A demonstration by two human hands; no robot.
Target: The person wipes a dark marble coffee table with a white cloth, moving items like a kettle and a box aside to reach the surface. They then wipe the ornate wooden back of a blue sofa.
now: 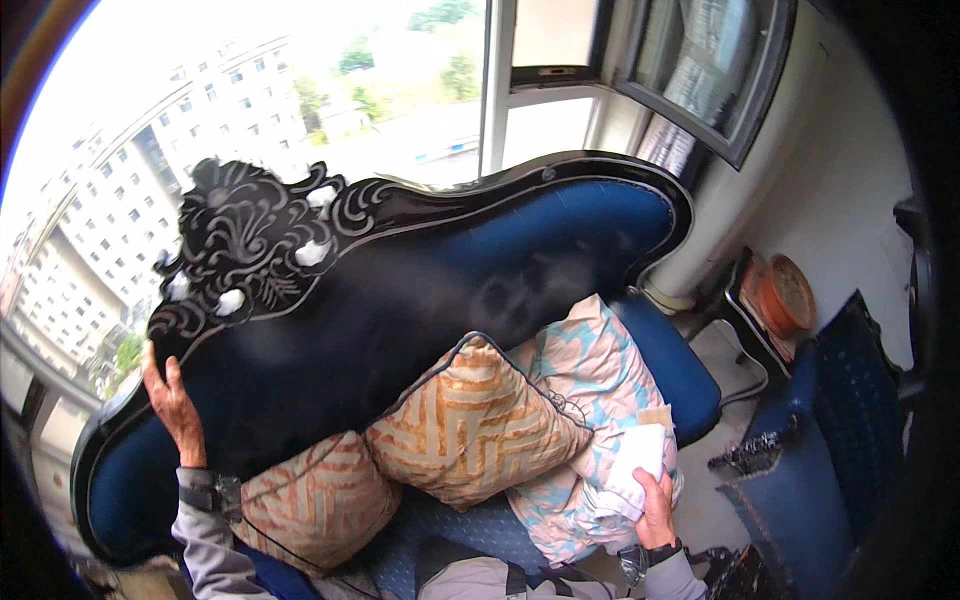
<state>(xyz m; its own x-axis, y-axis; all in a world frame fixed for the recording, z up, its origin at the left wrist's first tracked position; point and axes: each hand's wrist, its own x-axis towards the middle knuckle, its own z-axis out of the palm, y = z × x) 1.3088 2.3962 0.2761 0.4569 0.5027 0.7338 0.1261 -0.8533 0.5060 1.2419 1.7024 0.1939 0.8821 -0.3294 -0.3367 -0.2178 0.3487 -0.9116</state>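
My left hand rests with spread fingers against the black carved wooden frame of a sofa's backrest, at its left side. White wads sit in several spots of the carving. On the right, my right hand holds a white folded cloth or pad over a pink, white and blue patterned pillow or bedding. Between the hands, an orange-and-cream cushion with dark piping leans on the dark blue backrest, beside a pinkish striped cushion.
Behind the backrest is a large window, with an open sash at the upper right. A terracotta-coloured round pot stands by the wall at the right. A blue upholstered chair is at the lower right.
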